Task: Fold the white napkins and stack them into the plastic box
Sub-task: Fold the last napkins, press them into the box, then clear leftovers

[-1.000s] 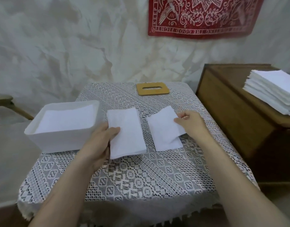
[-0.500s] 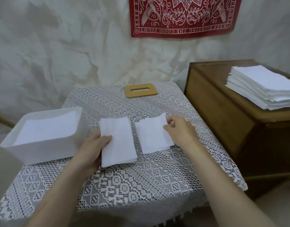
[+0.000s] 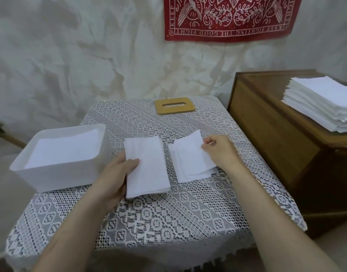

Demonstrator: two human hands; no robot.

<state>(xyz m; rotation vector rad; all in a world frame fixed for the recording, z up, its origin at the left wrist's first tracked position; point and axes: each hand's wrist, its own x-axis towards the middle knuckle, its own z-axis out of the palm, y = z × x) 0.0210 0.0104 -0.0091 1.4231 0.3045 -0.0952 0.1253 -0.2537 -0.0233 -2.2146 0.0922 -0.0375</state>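
**Left hand point(image 3: 117, 174) nearest the box point(image 3: 59, 176)**

I see the box just left of the folded napkin point(image 3: 149, 169), whose long axis runs away from me. My left hand grips its left edge, thumb on top. My right hand point(image 3: 220, 153) pinches the smaller napkin point(image 3: 188, 161) at its far corner.

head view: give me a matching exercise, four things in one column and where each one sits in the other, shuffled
1 plastic box
2 slotted wooden board
3 tall napkin pile
4 long folded napkin

a on the wooden cabinet
b held by the left hand
c far edge of the table
d left side of the table, napkins inside

Pairs: 1-d, 2-c, 3-a, 4-b
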